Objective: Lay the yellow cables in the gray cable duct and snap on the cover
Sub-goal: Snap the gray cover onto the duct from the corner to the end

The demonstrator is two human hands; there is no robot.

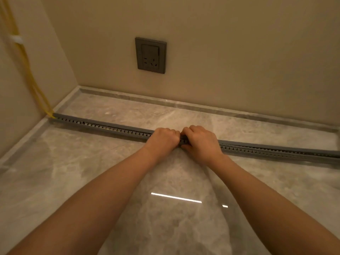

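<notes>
A long gray slotted cable duct [110,127] lies across the marble floor from the left wall to the right edge of the view. Its gray cover [276,146] sits along the top; on the right stretch a thin gap shows under it. Yellow cables [27,70] run down the left wall and enter the duct's left end. My left hand [163,138] and my right hand [201,141] sit side by side on the duct's middle, fingers curled over its top. The duct beneath them is hidden.
A dark gray wall socket [150,55] is set in the back wall above the floor. A white clip [17,39] holds the cables to the left wall. A gray stone skirting [184,105] runs along both walls. Glossy floor lies in front of the duct.
</notes>
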